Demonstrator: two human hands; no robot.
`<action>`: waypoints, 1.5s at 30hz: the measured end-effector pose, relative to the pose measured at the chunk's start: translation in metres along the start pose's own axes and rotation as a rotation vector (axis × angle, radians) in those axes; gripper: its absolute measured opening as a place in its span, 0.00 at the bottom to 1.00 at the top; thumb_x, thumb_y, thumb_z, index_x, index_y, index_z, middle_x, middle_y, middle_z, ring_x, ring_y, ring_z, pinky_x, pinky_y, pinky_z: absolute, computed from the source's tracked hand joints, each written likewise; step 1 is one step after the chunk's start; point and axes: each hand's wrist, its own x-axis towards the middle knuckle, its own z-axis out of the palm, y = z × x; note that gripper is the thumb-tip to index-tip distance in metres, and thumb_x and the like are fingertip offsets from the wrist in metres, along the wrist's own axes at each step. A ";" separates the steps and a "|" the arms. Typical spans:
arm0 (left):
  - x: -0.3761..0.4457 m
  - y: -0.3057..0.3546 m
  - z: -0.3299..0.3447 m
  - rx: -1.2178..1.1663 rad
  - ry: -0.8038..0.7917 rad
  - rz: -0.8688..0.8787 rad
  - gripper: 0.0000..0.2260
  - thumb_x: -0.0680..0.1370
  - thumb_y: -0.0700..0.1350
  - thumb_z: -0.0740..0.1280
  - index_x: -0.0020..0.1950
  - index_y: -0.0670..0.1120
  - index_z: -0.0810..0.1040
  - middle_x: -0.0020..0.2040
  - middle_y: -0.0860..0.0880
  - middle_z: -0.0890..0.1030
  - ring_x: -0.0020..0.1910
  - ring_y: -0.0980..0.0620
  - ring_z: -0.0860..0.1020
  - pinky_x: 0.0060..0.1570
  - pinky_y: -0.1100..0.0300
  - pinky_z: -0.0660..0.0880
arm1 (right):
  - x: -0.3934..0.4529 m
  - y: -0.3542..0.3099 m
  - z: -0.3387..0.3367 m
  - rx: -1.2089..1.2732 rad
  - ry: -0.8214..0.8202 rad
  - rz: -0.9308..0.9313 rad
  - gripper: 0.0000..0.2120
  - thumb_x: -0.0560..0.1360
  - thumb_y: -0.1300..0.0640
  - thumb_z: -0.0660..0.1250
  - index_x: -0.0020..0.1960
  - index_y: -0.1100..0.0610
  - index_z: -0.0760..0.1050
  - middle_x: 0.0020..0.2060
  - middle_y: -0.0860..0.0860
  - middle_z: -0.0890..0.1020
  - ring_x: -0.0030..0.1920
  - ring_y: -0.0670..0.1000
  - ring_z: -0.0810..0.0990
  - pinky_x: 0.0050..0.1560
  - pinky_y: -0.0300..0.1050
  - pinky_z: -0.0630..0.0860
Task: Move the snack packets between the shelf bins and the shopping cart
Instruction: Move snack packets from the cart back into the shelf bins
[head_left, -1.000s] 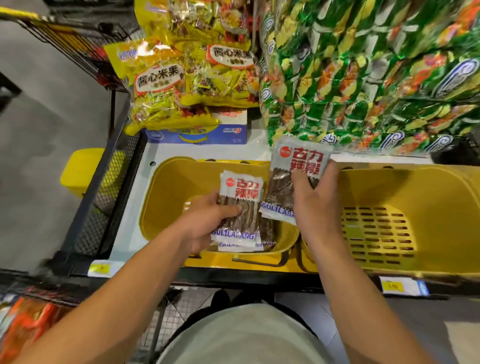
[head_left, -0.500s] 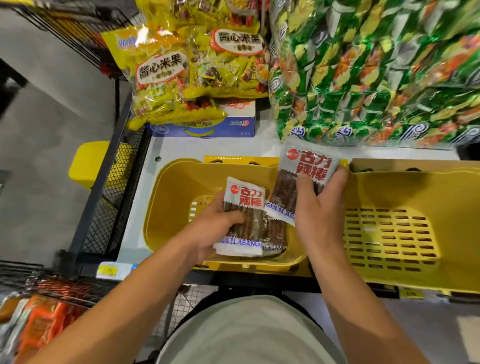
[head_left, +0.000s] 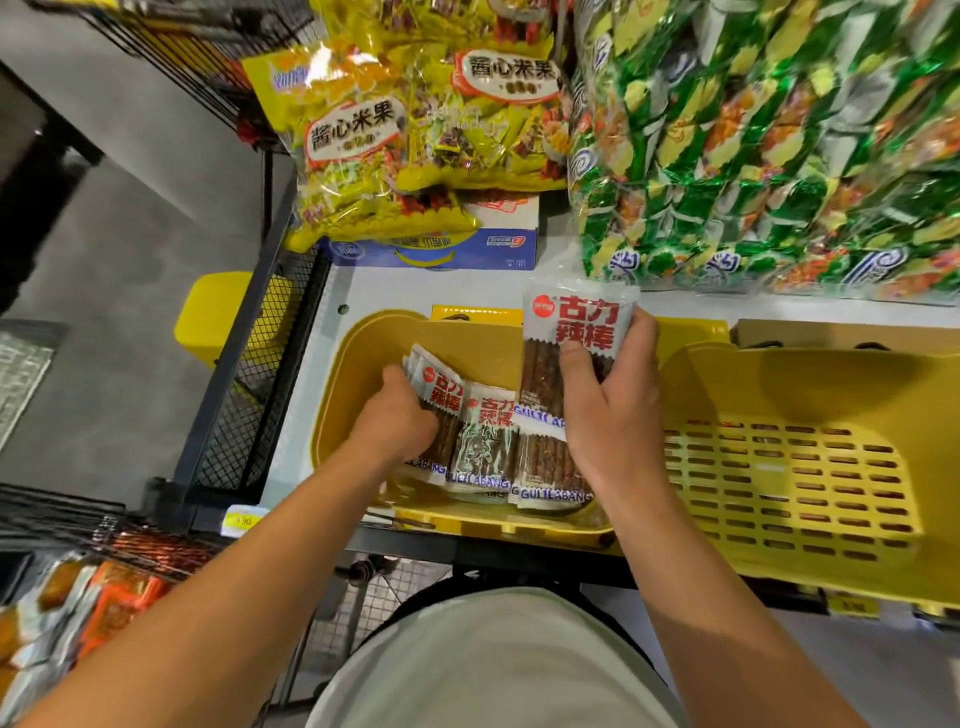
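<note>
A yellow shelf bin (head_left: 363, 343) holds several white-and-brown spicy stick packets. My left hand (head_left: 397, 421) grips a small stack of these packets (head_left: 441, 395) at the bin's left side. My right hand (head_left: 608, 410) holds another packet (head_left: 576, 327) upright above the bin's right part, thumb across its front. Two more packets (head_left: 485, 441) lie flat in the bin between my hands. The shopping cart (head_left: 104, 582) shows at the lower left, with orange and silver packets in it.
A second yellow bin (head_left: 779, 467) with a slotted floor stands to the right. Behind the bins are yellow rice-cracker bags (head_left: 395, 135) on a blue box (head_left: 436, 249) and a large green multipack (head_left: 769, 145). A black mesh shelf side (head_left: 249, 405) is on the left.
My left hand has moved left in the bin and now grips a stack of packets. Two packets are now uncovered on the bin floor. My right hand keeps its packet upright.
</note>
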 end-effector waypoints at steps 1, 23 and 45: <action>0.001 0.000 0.001 0.027 0.019 -0.011 0.22 0.79 0.36 0.62 0.71 0.44 0.60 0.61 0.41 0.76 0.58 0.40 0.77 0.53 0.48 0.74 | 0.001 0.000 0.001 0.001 -0.004 0.000 0.17 0.82 0.53 0.64 0.68 0.54 0.65 0.54 0.49 0.78 0.53 0.52 0.77 0.50 0.52 0.77; 0.026 -0.010 0.008 -0.037 0.009 -0.015 0.22 0.77 0.46 0.69 0.67 0.39 0.68 0.59 0.43 0.76 0.57 0.42 0.77 0.54 0.52 0.75 | 0.009 -0.012 0.008 0.128 -0.099 0.008 0.10 0.81 0.57 0.65 0.61 0.55 0.68 0.40 0.44 0.78 0.32 0.39 0.74 0.31 0.32 0.67; 0.024 -0.010 0.003 -0.172 -0.293 -0.082 0.37 0.76 0.68 0.59 0.80 0.49 0.60 0.79 0.47 0.63 0.76 0.43 0.64 0.75 0.45 0.60 | 0.011 -0.008 0.015 0.146 -0.088 0.056 0.14 0.80 0.60 0.66 0.65 0.59 0.70 0.44 0.41 0.79 0.38 0.32 0.77 0.34 0.25 0.68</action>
